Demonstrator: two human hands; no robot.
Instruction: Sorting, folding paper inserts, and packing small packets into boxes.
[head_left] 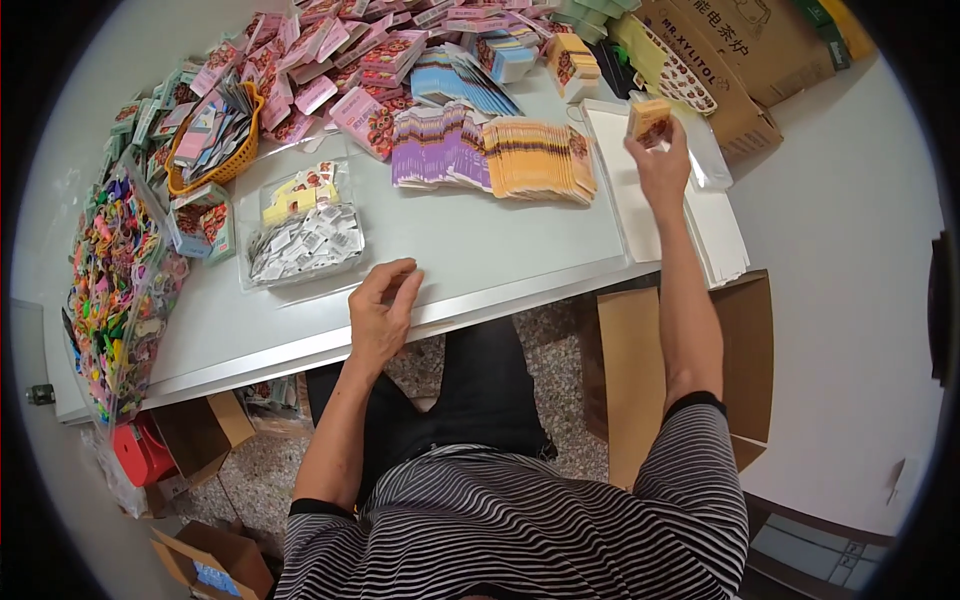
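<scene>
At the table's right side my right hand [662, 170] is closed on a small orange packet [650, 120], with a dark picture on its face. Below that hand lies a stack of white sheets [620, 170]. My left hand [382, 310] hovers by the table's front edge, fingers loosely bent, thumb apart, nothing in it. A row of orange packets [535, 160] stands mid-table beside a row of purple packets [440, 150]. Behind them is a fanned row of blue packets [455, 82]. A clear tray [300, 275] near my left hand holds small white and yellow pieces.
Pink packages [310, 50] are heaped along the back. A yellow basket [250, 150] of cards stands at the left, beside a clear bag [125, 270] of colourful trinkets. An open cardboard box [630, 390] sits below the right front edge. Brown cartons [720, 60] stand at the back right.
</scene>
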